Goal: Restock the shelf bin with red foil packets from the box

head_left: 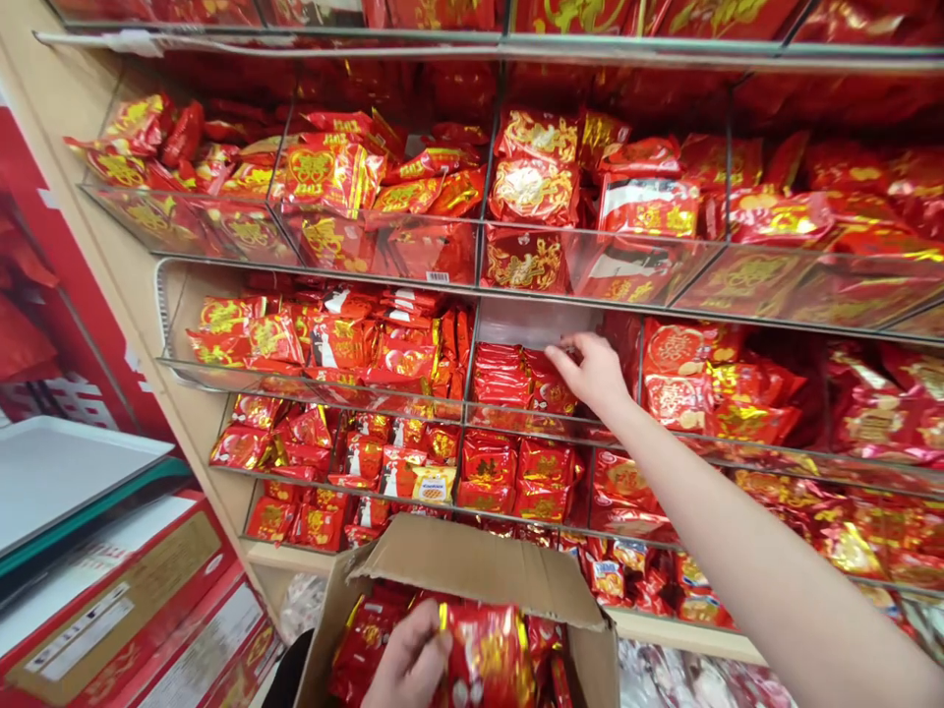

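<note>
The right hand reaches into a clear acrylic bin on the middle shelf, and it comes in over the low front wall of this bin from the near right. Its fingers are half open, neither wide nor closed, and they curve just above a stack of small red foil packets. I can see no packet held in them, but the fingertips are partly hidden, so I cannot tell if they make a light touch. The packets of this stack lie flat, one on another, on the left side of the bin, and the hand stays clear of the thin front wall. The left hand is low and near, over an open cardboard box, and it closes on the left edge of a red foil packet with gold print, so most of the packet's face stays visible. More red packets lie loosely in the box below it. One box flap stands up on the far side, just in front of the shelves. In the next bin on the right are larger red packets with gold print. On the left side lie red gift boxes, with a pale tray beside them.
</note>
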{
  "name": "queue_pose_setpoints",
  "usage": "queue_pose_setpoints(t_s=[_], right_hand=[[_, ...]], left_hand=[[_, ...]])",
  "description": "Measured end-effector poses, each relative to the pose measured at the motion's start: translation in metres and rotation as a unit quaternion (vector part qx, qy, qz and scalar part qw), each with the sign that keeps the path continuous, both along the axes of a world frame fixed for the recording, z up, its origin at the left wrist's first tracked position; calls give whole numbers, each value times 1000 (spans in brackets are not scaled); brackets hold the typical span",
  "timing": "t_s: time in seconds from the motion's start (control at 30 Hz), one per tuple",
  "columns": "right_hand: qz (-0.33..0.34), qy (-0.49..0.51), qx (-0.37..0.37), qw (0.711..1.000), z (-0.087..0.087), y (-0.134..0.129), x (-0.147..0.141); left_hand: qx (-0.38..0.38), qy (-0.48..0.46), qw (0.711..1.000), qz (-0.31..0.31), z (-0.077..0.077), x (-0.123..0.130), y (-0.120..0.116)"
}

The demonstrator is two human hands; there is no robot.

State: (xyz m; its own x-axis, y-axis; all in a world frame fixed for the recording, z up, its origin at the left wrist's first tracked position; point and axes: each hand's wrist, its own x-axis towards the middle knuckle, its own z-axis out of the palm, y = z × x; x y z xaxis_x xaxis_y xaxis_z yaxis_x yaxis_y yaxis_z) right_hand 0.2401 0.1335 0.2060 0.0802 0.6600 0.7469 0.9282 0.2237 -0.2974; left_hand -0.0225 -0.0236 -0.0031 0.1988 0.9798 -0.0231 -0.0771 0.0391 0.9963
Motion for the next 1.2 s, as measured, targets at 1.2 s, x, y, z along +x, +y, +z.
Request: queue_pose_setpoints(t_s=[1.2], right_hand=[[182, 553, -233, 779, -211, -205, -73]], left_hand=[[-44, -72, 970, -227, 19, 30, 10]])
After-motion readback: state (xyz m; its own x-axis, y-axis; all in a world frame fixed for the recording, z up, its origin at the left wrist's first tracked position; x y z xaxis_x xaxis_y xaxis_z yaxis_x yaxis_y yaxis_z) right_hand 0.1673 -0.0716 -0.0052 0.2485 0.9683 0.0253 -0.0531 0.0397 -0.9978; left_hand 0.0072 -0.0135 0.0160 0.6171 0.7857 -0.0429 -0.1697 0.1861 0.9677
